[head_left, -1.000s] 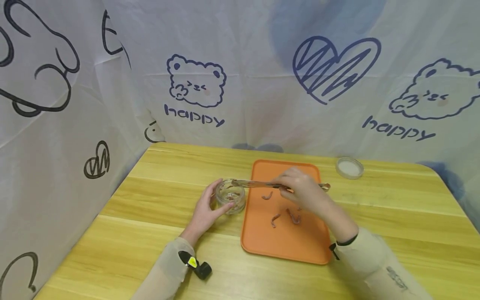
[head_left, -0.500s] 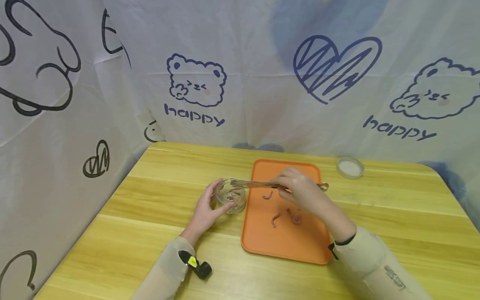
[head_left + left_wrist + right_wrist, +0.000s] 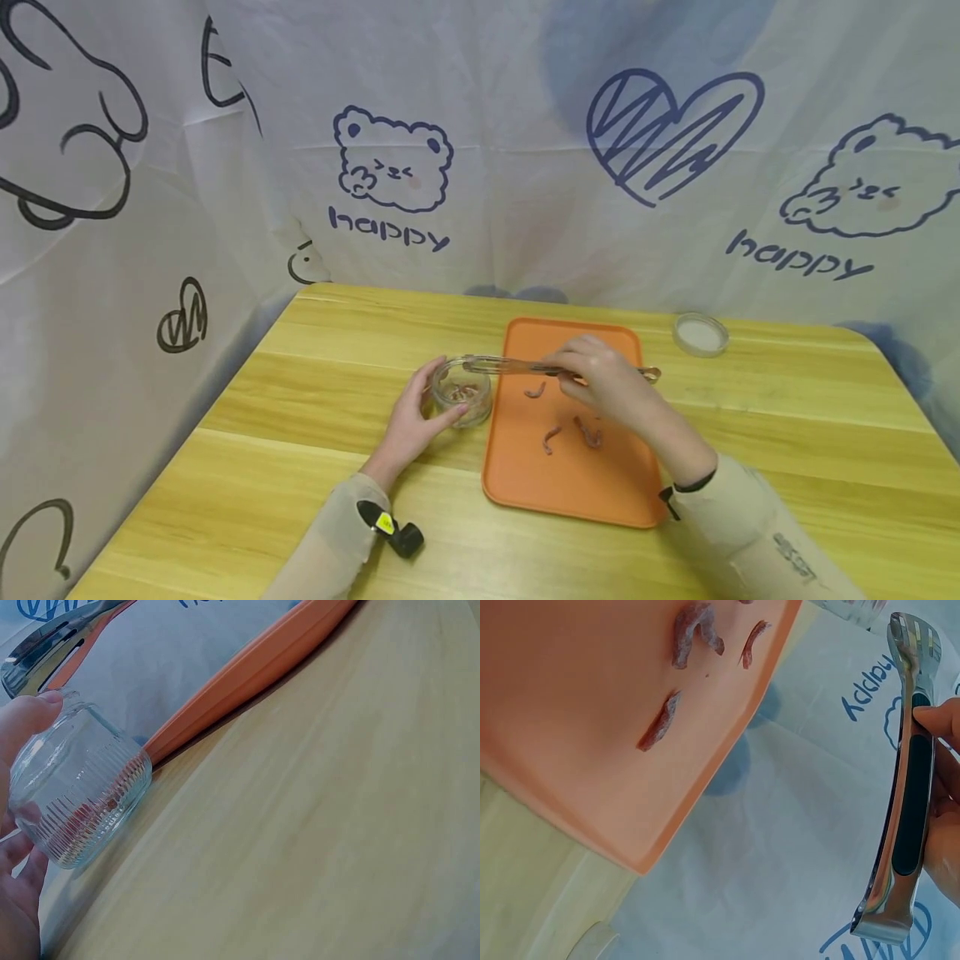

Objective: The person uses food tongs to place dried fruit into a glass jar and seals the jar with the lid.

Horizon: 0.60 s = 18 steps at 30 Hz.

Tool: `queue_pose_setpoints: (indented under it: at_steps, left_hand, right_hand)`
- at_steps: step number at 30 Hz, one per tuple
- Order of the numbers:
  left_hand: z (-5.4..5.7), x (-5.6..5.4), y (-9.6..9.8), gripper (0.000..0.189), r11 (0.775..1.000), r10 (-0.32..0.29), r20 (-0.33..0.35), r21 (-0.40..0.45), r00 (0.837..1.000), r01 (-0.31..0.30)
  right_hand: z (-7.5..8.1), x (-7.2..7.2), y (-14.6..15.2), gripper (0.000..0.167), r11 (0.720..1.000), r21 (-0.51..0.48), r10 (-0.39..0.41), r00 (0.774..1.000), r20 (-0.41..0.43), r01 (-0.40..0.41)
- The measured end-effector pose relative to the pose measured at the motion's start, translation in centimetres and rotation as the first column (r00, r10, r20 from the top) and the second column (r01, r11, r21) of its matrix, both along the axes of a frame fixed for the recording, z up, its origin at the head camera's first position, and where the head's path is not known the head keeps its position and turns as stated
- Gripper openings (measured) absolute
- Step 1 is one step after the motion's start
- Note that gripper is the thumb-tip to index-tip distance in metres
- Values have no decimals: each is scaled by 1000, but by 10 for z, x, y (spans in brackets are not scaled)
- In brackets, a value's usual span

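Note:
My left hand (image 3: 411, 423) holds a clear glass jar (image 3: 86, 776), thumb on one side and fingers round the other. The jar stands on the table against the left side of the orange tray (image 3: 573, 500), with reddish-brown bits in its bottom. My right hand (image 3: 603, 382) grips metal tongs (image 3: 911, 795) with dark handle inserts. The tongs lie roughly level, their slotted heads over the jar's mouth; I see nothing held between them. Several curled, reddish-brown strips (image 3: 588, 435) lie on the tray, below and left of the right hand.
A round, clear-rimmed lid (image 3: 701, 335) lies on the wooden table (image 3: 787, 425) beyond the tray's right back corner. A printed white cloth (image 3: 517, 208) hangs behind the table and along its left side. A small black camera (image 3: 405, 540) sits on the left wrist.
More reddish-brown bits show inside the jar now. The tongs' heads look slightly wider apart. Both hands stay almost where they were, and the strips on the tray have not moved.

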<state>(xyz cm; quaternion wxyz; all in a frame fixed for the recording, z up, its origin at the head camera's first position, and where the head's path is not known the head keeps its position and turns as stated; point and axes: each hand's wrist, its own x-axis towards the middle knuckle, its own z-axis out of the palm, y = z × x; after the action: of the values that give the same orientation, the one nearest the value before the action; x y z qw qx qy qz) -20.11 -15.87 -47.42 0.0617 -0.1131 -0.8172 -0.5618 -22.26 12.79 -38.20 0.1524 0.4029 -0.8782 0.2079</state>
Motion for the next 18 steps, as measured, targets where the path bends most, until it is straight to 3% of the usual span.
queue_pose_setpoints:
  at_steps: [2,4,18]
  left_hand:
    - [-10,-6,-2,77,1000,3,-5,4,1000,-3]
    - [-14,-7,-3,76,1000,5,-10,7,1000,-5]
    - [-15,-7,-4,75,1000,8,-32,-4,999,-8]
  right_hand:
    - [0,0,2,25,1000,6,-10,1000,8,10]
    - [1,1,4,26,1000,7,-18,1000,21,18]
    - [-5,-6,27,34,998,-22,-59,998,39,60]
